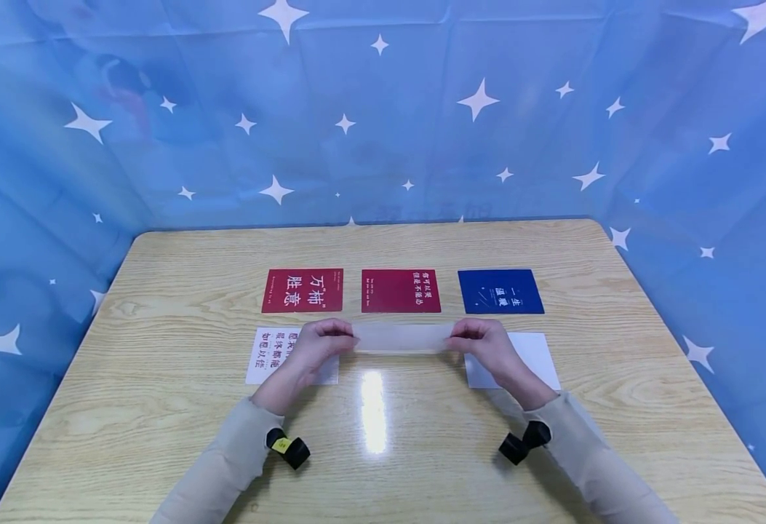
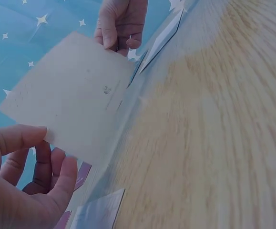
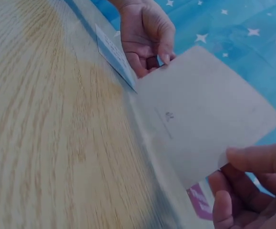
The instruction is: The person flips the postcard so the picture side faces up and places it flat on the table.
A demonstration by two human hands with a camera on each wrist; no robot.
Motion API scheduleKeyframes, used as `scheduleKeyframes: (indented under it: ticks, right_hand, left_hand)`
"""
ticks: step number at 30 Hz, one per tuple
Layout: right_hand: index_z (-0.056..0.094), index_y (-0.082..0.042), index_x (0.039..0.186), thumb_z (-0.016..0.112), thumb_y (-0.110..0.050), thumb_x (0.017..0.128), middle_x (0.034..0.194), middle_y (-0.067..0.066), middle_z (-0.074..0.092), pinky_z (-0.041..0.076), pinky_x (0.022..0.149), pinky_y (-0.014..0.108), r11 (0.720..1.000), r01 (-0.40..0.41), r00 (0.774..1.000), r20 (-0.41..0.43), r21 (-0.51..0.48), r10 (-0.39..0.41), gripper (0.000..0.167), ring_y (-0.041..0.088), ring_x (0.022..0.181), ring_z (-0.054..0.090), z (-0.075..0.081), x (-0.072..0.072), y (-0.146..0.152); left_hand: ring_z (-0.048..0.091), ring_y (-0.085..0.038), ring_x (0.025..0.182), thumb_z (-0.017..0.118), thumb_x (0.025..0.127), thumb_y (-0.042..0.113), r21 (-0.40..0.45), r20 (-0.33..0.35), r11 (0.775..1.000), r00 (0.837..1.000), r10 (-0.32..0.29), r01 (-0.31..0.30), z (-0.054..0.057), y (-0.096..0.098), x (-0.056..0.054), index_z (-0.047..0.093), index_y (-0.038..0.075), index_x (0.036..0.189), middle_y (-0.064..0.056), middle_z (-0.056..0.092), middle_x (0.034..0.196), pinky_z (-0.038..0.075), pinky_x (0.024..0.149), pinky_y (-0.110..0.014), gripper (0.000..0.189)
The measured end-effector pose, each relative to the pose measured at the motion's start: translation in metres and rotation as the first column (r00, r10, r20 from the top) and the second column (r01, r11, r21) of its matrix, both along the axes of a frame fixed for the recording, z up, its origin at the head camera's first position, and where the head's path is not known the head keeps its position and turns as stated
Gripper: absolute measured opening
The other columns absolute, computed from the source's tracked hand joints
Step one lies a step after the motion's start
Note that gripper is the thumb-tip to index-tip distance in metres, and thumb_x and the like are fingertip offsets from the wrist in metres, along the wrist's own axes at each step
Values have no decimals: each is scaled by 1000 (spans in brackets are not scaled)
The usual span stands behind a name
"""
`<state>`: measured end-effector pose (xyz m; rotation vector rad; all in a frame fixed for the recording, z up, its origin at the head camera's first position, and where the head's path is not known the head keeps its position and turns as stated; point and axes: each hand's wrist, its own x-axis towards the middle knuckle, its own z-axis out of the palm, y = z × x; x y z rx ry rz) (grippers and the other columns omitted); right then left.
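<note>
A white card [image 1: 401, 338] is held up off the table between both hands, seen nearly edge-on in the head view. My left hand [image 1: 317, 348] pinches its left edge between thumb and fingers, and my right hand [image 1: 487, 349] pinches the right edge the same way. In the left wrist view the card's pale face [image 2: 71, 90] carries a small printed mark and a thin line. Beneath the left hand lies a white card with red writing [image 1: 271, 356], partly covered. A plain white card [image 1: 533, 353] lies under the right hand.
Behind the hands, a red card with large white writing [image 1: 304, 291], another red card [image 1: 401, 291] and a blue card [image 1: 500, 291] lie in a row on the wooden table [image 1: 127, 407]. A blue star-patterned cloth [image 1: 383, 145] hangs behind and beside the table.
</note>
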<state>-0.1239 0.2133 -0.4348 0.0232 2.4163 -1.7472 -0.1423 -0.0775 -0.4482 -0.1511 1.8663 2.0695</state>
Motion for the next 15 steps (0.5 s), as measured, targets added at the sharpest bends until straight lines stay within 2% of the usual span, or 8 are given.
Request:
scheduleKeyframes:
  ticks: [5, 9, 12, 15]
  right_hand:
    - [70, 7, 91, 68, 1, 82, 94, 14, 69, 47, 69, 20, 1000, -6, 998, -56, 20, 7, 11, 11, 84, 57, -1, 1, 0]
    - [72, 5, 93, 65, 6, 83, 102, 17, 65, 49, 70, 19, 999, -6, 993, -120, 50, 12, 12, 11, 93, 56, -4, 1, 0]
    - [72, 6, 90, 62, 11, 81, 98, 19, 65, 48, 65, 17, 998, -19, 984, -176, 52, 28, 14, 10, 84, 55, -4, 2, -1]
    - [70, 11, 88, 60, 16, 79, 91, 23, 65, 46, 61, 16, 997, -57, 968, -243, 51, 68, 14, 7, 73, 54, 5, 7, -5]
  left_hand:
    - [63, -13, 81, 64, 75, -7, -24, -102, 1000, 995, -20, 17, -1, -2, 4, 72, 8, 79, -4, 70, 85, 52, 79, -26, 18]
    - [61, -20, 99, 63, 76, -6, -90, -141, 996, 990, -17, 4, -1, -2, 4, 73, 5, 83, -8, 68, 101, 50, 85, -29, 17]
    - [57, -24, 108, 63, 77, -6, -152, -131, 988, 991, -6, -14, -3, 0, 3, 72, 1, 87, -11, 65, 109, 48, 89, -32, 15]
    - [58, -23, 105, 62, 78, -7, -186, -133, 982, 991, -10, -15, -4, 0, 2, 71, -3, 89, -12, 66, 109, 49, 86, -30, 14]
